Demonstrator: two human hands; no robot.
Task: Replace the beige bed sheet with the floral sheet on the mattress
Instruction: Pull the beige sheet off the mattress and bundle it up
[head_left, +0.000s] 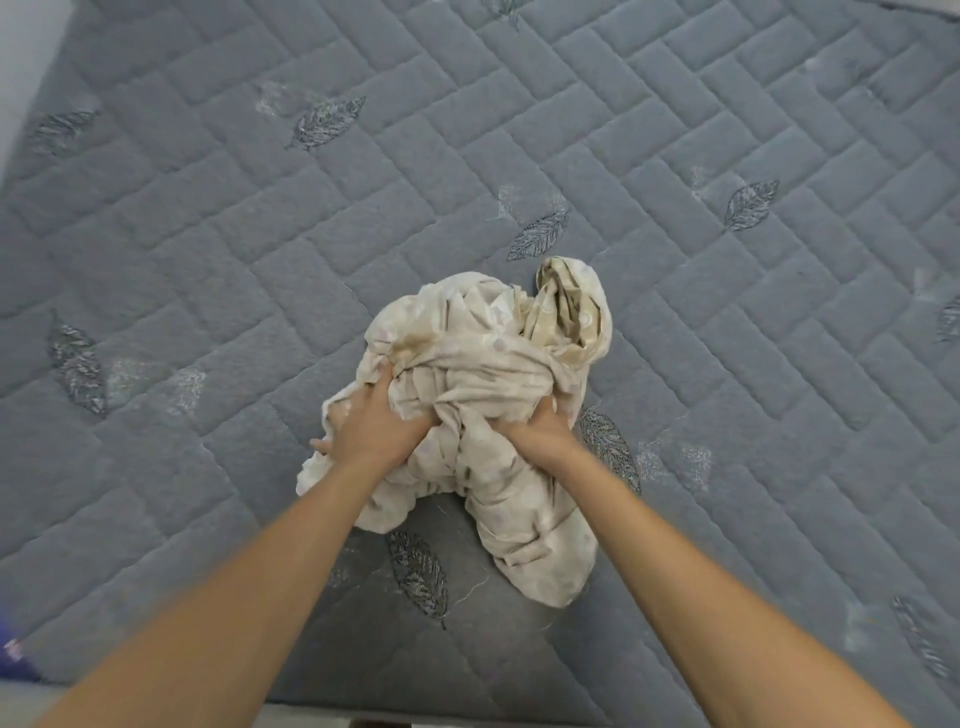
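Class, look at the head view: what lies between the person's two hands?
Bunched folds of the beige sheet fill the gap between the left hand and right hand.

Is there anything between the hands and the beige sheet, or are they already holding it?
Nothing is in the way. The left hand and the right hand are both gripping the bunched-up beige sheet, which lies on the bare grey mattress. No floral sheet is in view.

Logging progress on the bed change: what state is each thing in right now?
Beige bed sheet: bunched in a crumpled heap on the mattress.
Grey quilted mattress: bare, uncovered.
Left hand: grips the sheet.
Right hand: grips the sheet.
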